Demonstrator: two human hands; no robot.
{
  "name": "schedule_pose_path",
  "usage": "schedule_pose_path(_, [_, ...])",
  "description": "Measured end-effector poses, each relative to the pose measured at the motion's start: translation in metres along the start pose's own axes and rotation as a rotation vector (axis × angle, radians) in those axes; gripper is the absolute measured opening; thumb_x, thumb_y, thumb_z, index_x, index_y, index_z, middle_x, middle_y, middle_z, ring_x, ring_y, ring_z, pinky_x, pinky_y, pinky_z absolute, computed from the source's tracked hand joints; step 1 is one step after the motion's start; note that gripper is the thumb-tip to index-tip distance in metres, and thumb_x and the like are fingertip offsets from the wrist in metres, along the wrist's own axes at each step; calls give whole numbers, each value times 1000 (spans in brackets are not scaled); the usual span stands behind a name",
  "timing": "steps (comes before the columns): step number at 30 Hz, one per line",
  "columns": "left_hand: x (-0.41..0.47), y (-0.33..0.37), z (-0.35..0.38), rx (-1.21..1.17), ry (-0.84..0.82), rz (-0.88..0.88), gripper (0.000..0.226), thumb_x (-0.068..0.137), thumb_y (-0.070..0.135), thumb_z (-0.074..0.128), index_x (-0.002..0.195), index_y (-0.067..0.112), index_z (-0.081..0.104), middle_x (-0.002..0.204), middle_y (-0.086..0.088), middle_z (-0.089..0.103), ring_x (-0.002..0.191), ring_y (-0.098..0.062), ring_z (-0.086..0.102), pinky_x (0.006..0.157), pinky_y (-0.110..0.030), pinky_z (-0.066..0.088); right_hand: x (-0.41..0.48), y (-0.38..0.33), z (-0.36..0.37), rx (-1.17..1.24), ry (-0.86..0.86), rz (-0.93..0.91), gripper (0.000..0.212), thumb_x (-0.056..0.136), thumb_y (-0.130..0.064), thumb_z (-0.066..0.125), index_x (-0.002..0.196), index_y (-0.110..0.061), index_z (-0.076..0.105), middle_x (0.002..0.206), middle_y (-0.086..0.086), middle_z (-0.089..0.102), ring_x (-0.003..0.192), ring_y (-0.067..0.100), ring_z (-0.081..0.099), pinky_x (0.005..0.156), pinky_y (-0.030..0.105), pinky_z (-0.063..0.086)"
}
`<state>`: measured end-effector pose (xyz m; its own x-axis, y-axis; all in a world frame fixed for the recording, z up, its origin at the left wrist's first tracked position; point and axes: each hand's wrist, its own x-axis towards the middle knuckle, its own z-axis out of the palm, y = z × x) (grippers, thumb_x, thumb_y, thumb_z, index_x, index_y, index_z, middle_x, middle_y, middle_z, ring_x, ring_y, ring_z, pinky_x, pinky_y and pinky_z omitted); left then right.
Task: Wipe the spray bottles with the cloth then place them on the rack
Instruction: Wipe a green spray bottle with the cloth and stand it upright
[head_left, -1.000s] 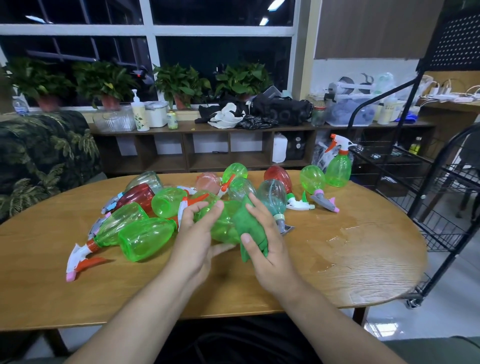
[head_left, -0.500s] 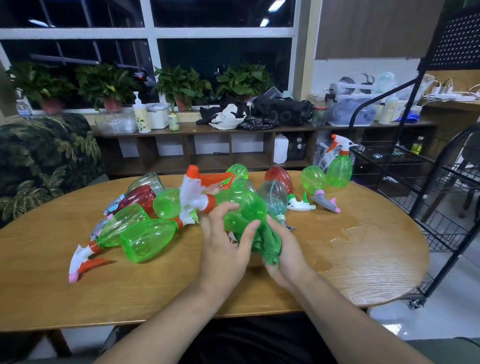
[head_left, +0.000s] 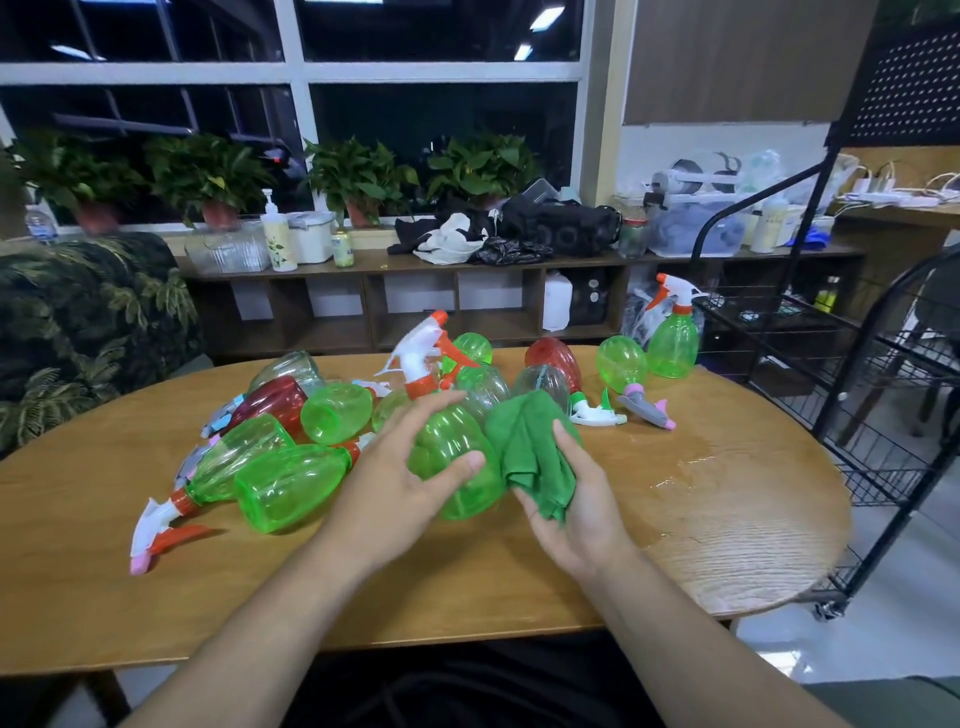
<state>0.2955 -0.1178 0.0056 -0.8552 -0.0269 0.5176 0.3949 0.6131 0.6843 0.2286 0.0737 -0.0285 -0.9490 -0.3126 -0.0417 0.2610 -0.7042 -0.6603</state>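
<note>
A: Head view, left hand?
B: Fingers and thumb wrapped round translucent green plastic spray bottle, white-orange trigger up, over oval wooden table centre
A: Right hand?
B: Clutching folded green microfibre cloth, touching that bottle; black wire rack right of table

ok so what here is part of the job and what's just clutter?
Job: green translucent plastic spray bottle in the left hand; green folded cloth in the right hand; pile of plastic spray bottles; black wire rack.
Clutter: potted green plants; white pump bottle; black bag; leaf-print sofa.
</note>
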Motion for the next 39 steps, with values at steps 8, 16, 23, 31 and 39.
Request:
schedule_pose_path(8, [-27,-8,34,-383,248,-64,95,86,30,82,164,36,29,156,41,39,147,10,37,111,-6,34,-4,7,0,-110,-93,31,49,106,-26,57,148,-1,56,145,24,64,138,37,61,120,50,42])
schedule_pose_path(16, [-35,-20,37,-403,137,-106,91,85,29,84,162,33,36,152,28,54,141,0,53,112,-16,43,-8,12,3,-449,46,-423,35,107,-17,63,142,-22,64,133,3,74,127,24,69,114,50,51])
schedule_pose_path(23, [-37,-21,40,-417,26,-80,88,87,17,80,162,19,35,136,24,68,127,-4,65,104,-16,47,12,-18,25,-1285,-272,-1011,48,101,-4,70,148,-15,61,155,-2,56,151,15,45,126,41,37])
schedule_pose_path(31, [-38,-25,40,-403,37,-108,80,87,33,83,156,21,45,146,4,66,135,-20,62,112,-35,49,17,-31,27,-1640,-671,-994,65,84,0,58,146,-18,63,158,-4,54,159,15,34,133,49,20])
schedule_pose_path(39, [-38,-25,40,-472,96,-75,80,90,11,73,160,15,35,137,21,69,125,-6,67,102,-19,50,19,-16,29,-1380,-280,-1087,61,88,13,70,143,-13,66,157,-5,55,151,18,46,124,46,39])
